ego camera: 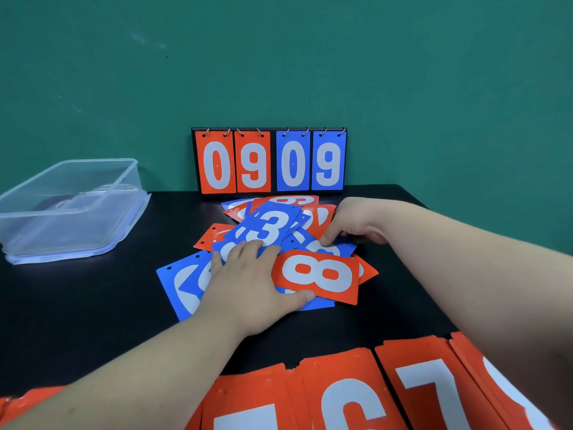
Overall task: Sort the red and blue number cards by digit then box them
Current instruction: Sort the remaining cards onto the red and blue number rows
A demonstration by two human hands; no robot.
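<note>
A flip scoreboard [269, 161] stands at the back of the desk [93, 305], with a plastic container [69, 209] to its left. A pile of number cards [273, 231] lies before it, and a row of cards [341, 389] lines the near edge.

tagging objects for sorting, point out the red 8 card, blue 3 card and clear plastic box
red 8 card [319, 276], head view, on the white digit's waist
blue 3 card [266, 226], head view, on the white digit
clear plastic box [59, 232], head view, on its near wall

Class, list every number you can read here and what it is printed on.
"0", "9": scoreboard's red flip cards
"0", "9": its blue flip cards
"3": topmost blue card
"8": loose red card
"6", "7": near red cards
Rest covered or cut off.
</note>
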